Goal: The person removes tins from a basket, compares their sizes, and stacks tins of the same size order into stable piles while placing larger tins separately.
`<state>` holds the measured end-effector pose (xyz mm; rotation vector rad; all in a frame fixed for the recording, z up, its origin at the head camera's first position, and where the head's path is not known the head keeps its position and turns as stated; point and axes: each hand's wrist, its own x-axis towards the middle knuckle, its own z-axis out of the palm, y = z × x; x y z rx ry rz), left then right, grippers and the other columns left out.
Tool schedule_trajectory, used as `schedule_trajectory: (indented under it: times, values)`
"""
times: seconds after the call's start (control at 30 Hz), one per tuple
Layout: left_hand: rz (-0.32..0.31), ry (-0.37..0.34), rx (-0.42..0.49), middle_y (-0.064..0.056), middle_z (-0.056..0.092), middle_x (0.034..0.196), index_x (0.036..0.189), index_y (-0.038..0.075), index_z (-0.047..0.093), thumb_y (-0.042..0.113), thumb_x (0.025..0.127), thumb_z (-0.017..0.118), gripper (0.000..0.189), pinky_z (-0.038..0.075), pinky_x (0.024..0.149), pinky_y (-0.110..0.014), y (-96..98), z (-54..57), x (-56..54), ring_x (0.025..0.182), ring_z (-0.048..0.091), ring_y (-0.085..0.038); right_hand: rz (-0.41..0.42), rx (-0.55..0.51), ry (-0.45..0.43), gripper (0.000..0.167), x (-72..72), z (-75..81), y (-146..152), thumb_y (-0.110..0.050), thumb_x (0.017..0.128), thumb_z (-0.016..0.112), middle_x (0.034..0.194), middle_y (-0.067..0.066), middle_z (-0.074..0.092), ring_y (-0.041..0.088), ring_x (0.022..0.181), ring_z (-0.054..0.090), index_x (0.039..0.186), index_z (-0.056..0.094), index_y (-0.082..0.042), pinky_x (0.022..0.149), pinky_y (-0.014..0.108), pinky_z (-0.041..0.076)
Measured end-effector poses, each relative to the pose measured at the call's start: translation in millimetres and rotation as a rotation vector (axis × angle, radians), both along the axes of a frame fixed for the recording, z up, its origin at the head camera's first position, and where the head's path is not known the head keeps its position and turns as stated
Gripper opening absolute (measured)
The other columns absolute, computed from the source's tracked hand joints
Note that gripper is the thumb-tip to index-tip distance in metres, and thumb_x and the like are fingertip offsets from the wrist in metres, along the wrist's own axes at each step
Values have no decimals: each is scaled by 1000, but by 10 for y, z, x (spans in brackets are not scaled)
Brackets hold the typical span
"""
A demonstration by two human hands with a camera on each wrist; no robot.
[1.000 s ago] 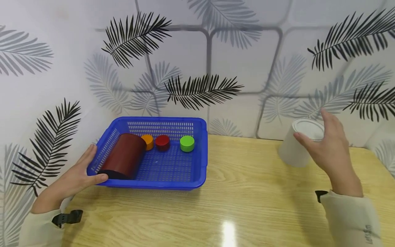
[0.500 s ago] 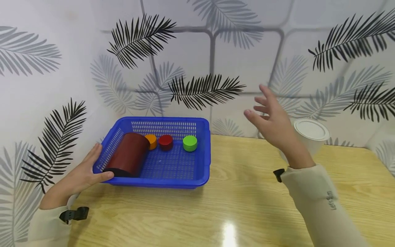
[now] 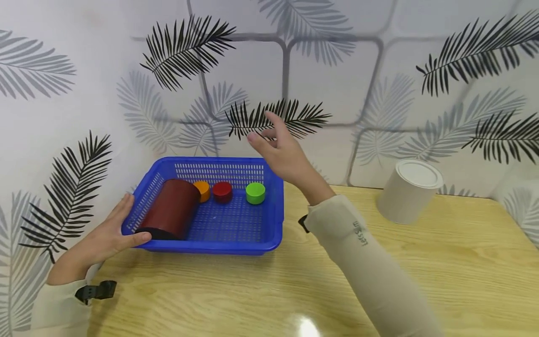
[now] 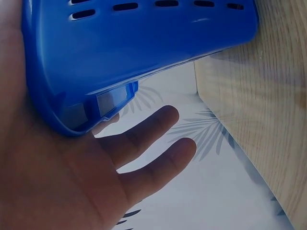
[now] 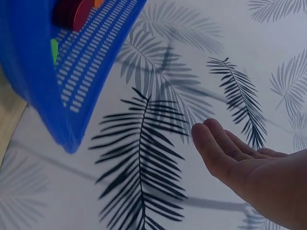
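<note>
A blue plastic basket [image 3: 236, 248] stands on the table at left centre. It holds a dark red cylinder [image 3: 172, 208] on its side, plus orange [image 3: 202, 191], red [image 3: 222, 192] and green [image 3: 255, 193] round pieces along the back. My left hand [image 3: 105, 236] rests against the basket's front left corner, thumb lying on the rim. In the left wrist view its fingers [image 4: 158, 167] stretch out straight, with the rim near the base of the thumb. Nothing is in my right hand [image 3: 286, 154], raised over the basket's back right corner with fingers loosely extended.
A white lidded canister [image 3: 408, 192] stands upright on the right part of the wooden table [image 3: 463, 271]. Behind the table rises a wall [image 3: 324, 84] patterned with grey and black leaves, close to the basket's back edge.
My right hand has left the white canister and travelled left to the basket's back right corner. The canister stays standing on the table. My left hand stays at the basket's corner.
</note>
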<state>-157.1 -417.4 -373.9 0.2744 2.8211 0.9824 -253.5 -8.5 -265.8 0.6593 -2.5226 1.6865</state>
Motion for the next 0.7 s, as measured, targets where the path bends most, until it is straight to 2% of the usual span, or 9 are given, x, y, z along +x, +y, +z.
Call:
schedule_trajectory:
  times: [0.17,0.37,0.53,0.67,0.7]
  values:
    - [3,-9,14,-23,-18,164,159,4,-13,42,90,74,117,9,105,-79,-1,-41,17,147,-10,-52,33,-12,-44,74,-53,-143,-380,-50,102,53,142,15,53,29,124,56,162,22,-19,104,47,44]
    - [13,-9,-4,-23,-18,164,159,3,-12,43,90,74,117,10,104,-79,8,-37,40,147,-9,-53,55,22,-126,78,-82,-356,-765,-56,101,53,148,15,47,32,129,53,163,17,-25,105,51,42]
    - [6,9,-10,-23,-17,164,159,2,-11,43,89,74,117,12,106,-77,19,-11,10,148,-7,-52,44,120,-182,79,-142,-580,-985,-52,101,56,154,16,43,34,136,47,163,16,-23,109,52,39]
    - [7,15,-11,-24,-17,164,159,2,-10,45,89,74,118,11,107,-77,11,9,-5,148,-8,-51,57,215,-235,78,-187,-713,-1146,-48,102,56,157,15,39,33,140,41,162,21,-15,112,51,35]
    - [8,13,-7,-23,-17,164,159,1,-11,44,89,74,118,11,107,-77,5,10,-1,148,-9,-51,73,229,-261,78,-189,-739,-1181,-48,102,56,158,14,38,33,138,44,162,20,-14,110,51,38]
